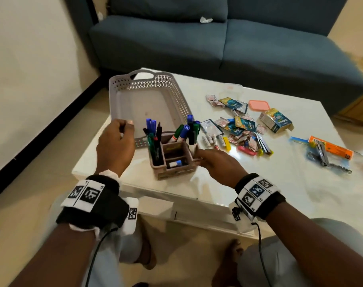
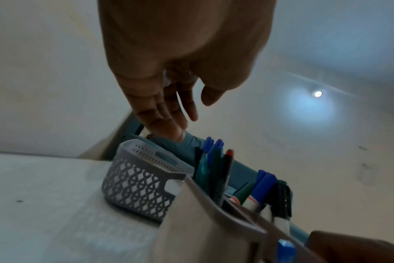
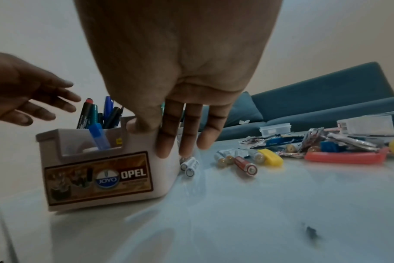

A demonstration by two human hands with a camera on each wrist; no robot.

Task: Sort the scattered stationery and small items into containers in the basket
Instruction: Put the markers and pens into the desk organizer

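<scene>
Before sofa (image 1: 218, 38), glossy white table (image 1: 259, 193).

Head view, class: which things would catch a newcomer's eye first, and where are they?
The pen holder packed with markers stands at the table's near edge, the right hand against its side and the left hand hovering beside it. Behind it sits a grey basket; to the right sprawls a heap of bright packets and batteries.
</scene>
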